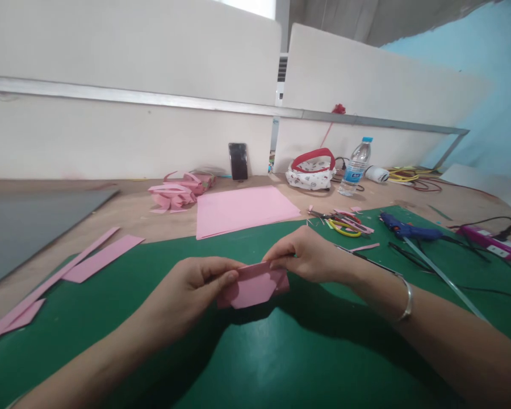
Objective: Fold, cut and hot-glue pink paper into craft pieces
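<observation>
Between my two hands is a small folded piece of pink paper [253, 287], held above a green cutting mat [255, 363]. My left hand [196, 289] pinches its upper left corner between thumb and fingers. At the upper right edge, my right hand [306, 255] grips it the same way, thumb and fingertips closed on the paper. The piece has angled lower corners and a folded flap on its right side. Its back and underside are hidden from me.
Pink paper strips [104, 258] lie left, pink sheets [242, 210] and crumpled pink paper [174, 193] behind. Scissors [344, 224], a blue glue gun [409, 228] and a pink power strip [489, 243] lie right. A water bottle [355, 168], a pouch [310, 173] and a phone [238, 162] stand near the partition.
</observation>
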A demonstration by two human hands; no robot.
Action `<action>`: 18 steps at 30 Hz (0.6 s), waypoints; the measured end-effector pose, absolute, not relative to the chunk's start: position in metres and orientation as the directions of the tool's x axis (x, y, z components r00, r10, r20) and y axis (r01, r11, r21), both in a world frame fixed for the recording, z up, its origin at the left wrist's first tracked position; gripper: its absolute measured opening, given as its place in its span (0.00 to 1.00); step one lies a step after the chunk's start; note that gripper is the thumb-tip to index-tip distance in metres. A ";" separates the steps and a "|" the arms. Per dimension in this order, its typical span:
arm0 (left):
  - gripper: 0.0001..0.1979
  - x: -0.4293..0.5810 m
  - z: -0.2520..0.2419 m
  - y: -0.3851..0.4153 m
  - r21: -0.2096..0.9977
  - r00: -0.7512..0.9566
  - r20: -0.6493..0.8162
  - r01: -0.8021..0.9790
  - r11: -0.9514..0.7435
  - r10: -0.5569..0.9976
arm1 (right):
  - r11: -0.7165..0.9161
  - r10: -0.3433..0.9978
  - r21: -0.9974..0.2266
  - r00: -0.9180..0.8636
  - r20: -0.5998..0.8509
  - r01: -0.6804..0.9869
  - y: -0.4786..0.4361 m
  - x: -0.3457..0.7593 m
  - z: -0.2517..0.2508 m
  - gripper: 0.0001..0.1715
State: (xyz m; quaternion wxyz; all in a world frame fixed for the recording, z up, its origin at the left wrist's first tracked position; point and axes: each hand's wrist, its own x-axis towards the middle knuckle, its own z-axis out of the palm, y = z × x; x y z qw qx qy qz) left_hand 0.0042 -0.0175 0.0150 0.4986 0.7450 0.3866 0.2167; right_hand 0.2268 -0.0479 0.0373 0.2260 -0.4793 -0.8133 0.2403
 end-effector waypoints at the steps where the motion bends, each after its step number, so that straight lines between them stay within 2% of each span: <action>1: 0.14 0.003 0.015 -0.015 0.912 0.627 -0.073 0.357 -0.203 0.776 | 0.434 0.879 -0.612 -0.461 0.125 0.661 -0.048 0.228 0.038 0.12; 6: 0.12 -0.003 0.013 -0.008 0.941 0.653 -0.073 0.295 -0.165 0.754 | 0.472 0.869 -0.594 -0.459 0.187 0.652 -0.050 0.229 0.040 0.11; 9: 0.14 -0.006 0.015 -0.006 0.942 0.575 -0.037 0.293 -0.163 0.817 | 0.452 0.886 -0.638 -0.396 0.241 0.623 -0.046 0.230 0.036 0.09; 13: 0.21 -0.005 0.021 -0.007 0.977 0.474 -0.098 0.215 -0.007 0.875 | 0.361 0.927 -0.806 -0.272 0.257 0.469 -0.035 0.234 0.020 0.09; 18: 0.20 0.004 0.024 -0.016 0.980 0.522 -0.165 -0.012 0.201 0.837 | 0.367 0.924 -0.829 -0.267 0.273 0.422 -0.032 0.234 0.010 0.14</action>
